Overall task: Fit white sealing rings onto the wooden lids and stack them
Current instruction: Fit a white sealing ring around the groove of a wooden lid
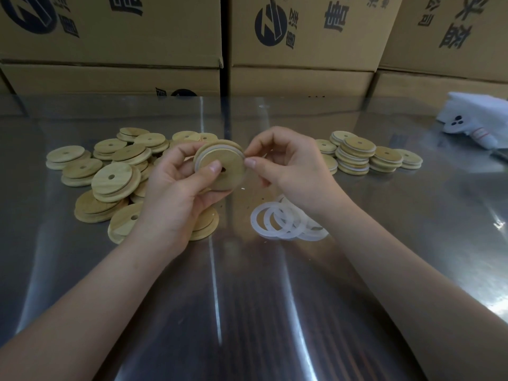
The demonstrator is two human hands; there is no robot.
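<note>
Above shiny metal table, left hand clamped on wooden lid, thumb pressed near centre hole, lid tilted. Right hand pinching white sealing ring at lid's rim, thumb and forefinger together. Loose rings heaped under right wrist. Unfitted lids piled left; ringed lids stacked right. Cardboard boxes behind.

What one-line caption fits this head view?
Both hands, left hand and right hand, seat a white sealing ring on a wooden lid.
</note>
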